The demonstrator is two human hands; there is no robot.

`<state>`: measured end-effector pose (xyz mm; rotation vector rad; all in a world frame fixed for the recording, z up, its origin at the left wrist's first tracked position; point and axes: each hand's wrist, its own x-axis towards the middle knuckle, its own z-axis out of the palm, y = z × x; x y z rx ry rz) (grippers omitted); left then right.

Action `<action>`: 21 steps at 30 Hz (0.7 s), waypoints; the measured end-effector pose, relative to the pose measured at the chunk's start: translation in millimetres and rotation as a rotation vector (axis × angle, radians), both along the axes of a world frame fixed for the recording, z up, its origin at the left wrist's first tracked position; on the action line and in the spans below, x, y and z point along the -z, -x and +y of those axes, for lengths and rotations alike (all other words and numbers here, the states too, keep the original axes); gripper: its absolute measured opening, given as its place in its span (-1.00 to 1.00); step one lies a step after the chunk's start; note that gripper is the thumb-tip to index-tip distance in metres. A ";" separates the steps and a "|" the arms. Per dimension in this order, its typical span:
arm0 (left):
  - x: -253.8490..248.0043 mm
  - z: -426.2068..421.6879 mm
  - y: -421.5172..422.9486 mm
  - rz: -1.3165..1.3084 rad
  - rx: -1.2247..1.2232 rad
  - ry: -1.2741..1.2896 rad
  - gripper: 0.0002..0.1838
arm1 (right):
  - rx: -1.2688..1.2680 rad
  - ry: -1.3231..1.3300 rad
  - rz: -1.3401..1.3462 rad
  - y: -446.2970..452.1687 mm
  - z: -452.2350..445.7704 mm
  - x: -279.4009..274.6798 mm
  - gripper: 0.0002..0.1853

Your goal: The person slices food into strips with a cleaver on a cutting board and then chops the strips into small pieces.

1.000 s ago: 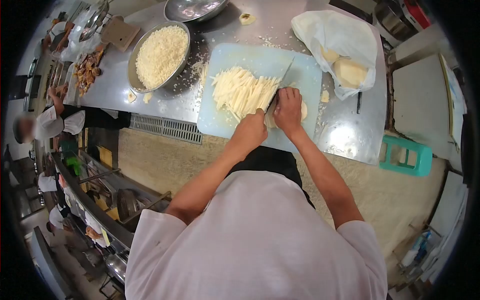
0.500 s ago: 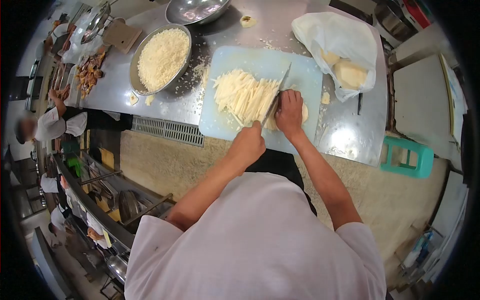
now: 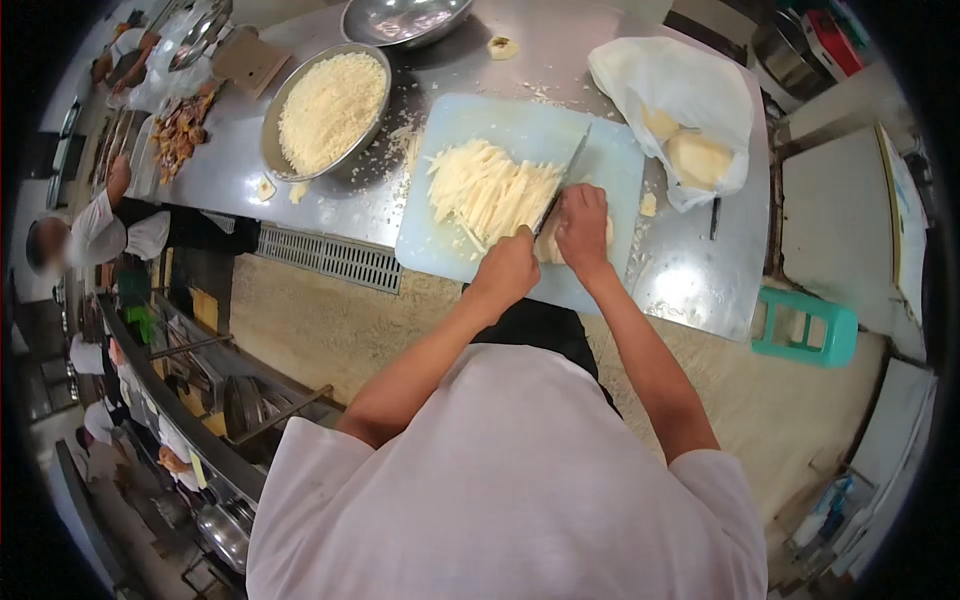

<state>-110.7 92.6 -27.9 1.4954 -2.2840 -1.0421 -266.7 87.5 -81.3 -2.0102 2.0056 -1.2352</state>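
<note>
My left hand (image 3: 508,268) grips the handle of a knife (image 3: 572,168), whose broad blade slants away over a pale blue cutting board (image 3: 450,262). To the right of the blade, my right hand (image 3: 583,225) presses down with curled fingers on a pale peeled vegetable (image 3: 552,246), mostly hidden under the hand. Left of the knife lies a heap of thin pale strips (image 3: 490,192), with the nearest strips against the blade. Whether the edge is in the vegetable or beside it, I cannot tell.
A metal bowl (image 3: 333,110) of finely chopped pale bits stands left of the board, and another bowl (image 3: 405,22) behind it. A white plastic bag (image 3: 715,95) with large peeled pieces lies right. Scraps dot the steel table (image 3: 690,290). A co-worker (image 3: 100,235) stands far left; a green stool (image 3: 805,328) is right.
The knife and my left hand have shifted slightly forward and to the right. My right hand stays on the vegetable, almost in place. The whole view has tilted a little.
</note>
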 end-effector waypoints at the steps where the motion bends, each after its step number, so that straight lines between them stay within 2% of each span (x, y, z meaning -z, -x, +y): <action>1: -0.5 -3.7 -2.3 -0.005 0.016 -0.012 -0.88 | -0.014 0.007 0.001 1.1 -1.2 0.0 -0.68; 5: -16.6 -2.5 -2.1 -0.041 0.024 -0.091 -0.87 | 0.057 -0.048 0.067 4.4 7.7 3.2 -0.71; 8: -54.9 10.6 -10.4 -0.101 0.055 -0.062 -0.86 | 0.063 -0.047 0.086 3.7 6.2 -0.6 -0.71; 12: -30.5 13.9 -1.5 -0.169 0.041 -0.095 -0.84 | 0.054 -0.018 0.075 3.7 7.3 -1.9 -0.70; 14: -6.8 3.5 12.1 -0.120 0.078 0.008 -0.84 | 0.053 -0.020 0.084 2.6 6.1 3.7 -0.70; 17: -45.0 -3.4 3.8 -0.119 0.087 -0.023 -0.84 | 0.054 -0.026 0.102 4.9 6.6 3.2 -0.71; 21: -33.7 11.4 -1.3 -0.131 0.105 -0.030 -0.84 | 0.076 -0.003 0.071 3.3 6.7 2.0 -0.72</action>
